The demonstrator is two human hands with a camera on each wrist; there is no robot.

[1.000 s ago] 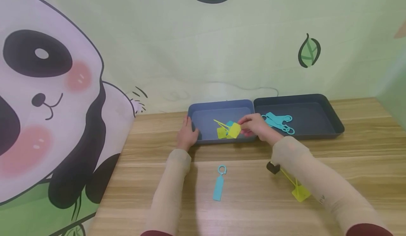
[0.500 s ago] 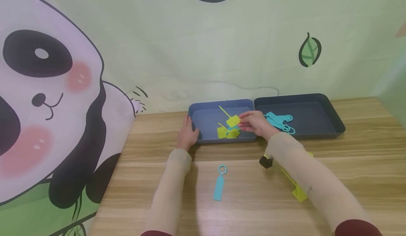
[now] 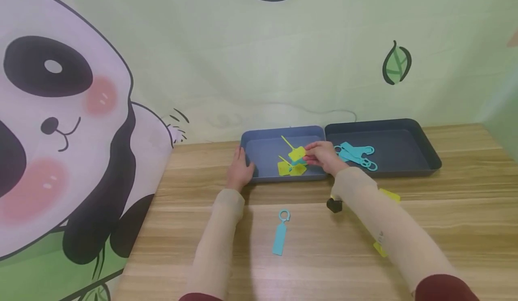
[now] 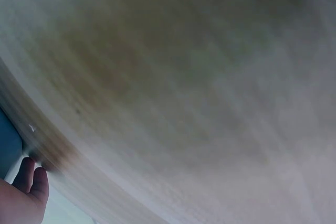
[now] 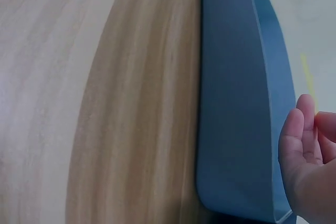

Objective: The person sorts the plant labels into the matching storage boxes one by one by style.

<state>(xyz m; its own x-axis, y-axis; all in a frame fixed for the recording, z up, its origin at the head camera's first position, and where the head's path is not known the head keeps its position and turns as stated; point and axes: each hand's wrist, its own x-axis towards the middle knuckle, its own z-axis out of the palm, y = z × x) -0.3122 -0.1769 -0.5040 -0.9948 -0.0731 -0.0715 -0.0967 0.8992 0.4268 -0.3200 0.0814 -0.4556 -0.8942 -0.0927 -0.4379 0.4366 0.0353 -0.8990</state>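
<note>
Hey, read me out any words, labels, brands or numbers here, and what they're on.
Readable text: none.
Right sleeve: a small dark mark, too small and blurred to read.
Blue tag on the table, yellow tag at the right hand: no lettering I can make out.

A panda (image 3: 73, 107) (pink-cheeked and smiling) is printed on the pale green backdrop (image 3: 323, 58), with leaves (image 3: 397, 65) farther right.

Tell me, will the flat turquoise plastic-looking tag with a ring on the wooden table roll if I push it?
The turquoise tag probably slides rather than rolls, since it lies flat. It looks thin, so likely light. It might bend easiest where it narrows.
</note>
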